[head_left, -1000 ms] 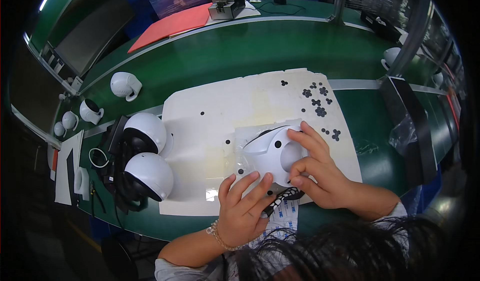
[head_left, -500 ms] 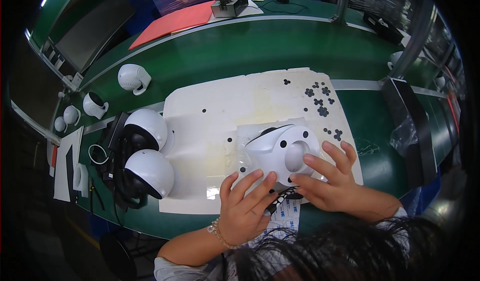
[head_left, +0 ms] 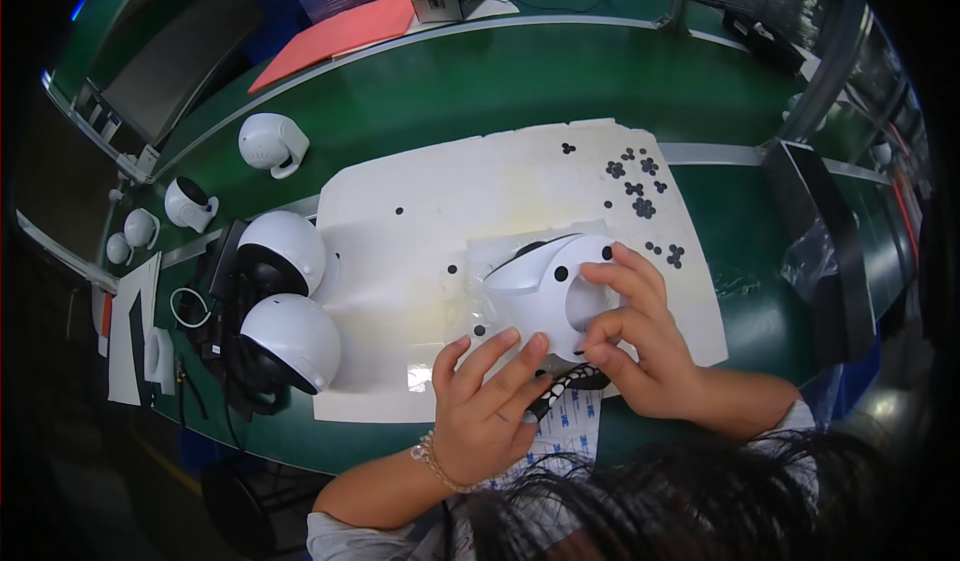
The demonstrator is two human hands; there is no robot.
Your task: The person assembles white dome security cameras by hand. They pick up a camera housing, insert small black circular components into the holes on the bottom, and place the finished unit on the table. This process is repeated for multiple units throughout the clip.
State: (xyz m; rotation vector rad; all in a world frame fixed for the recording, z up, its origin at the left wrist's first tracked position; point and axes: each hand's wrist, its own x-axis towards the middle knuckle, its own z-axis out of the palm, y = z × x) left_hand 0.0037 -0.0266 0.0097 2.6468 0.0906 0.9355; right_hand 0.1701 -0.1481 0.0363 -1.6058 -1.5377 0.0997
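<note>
A white dome-shaped camera lies on a clear plastic bag, its round hollow base facing up with black round pads on the rim. My left hand rests its spread fingertips against the near left side of the camera. Beside its thumb is a black strip with white round holes; whether the thumb touches it I cannot tell. My right hand has thumb and a finger pinched at the near rim, over a black pad mostly hidden. Its index finger reaches across the base toward the far right pad.
Two more white cameras with black cables stand left of the white board. Loose black pads lie at its upper right. Smaller white cameras sit at the far left, near pliers. A black box stands at right.
My right hand's spread fingers have curled in over the camera's base, thumb and finger coming together at the near rim. My left hand stays nearly in place. The whole view has shifted slightly.
</note>
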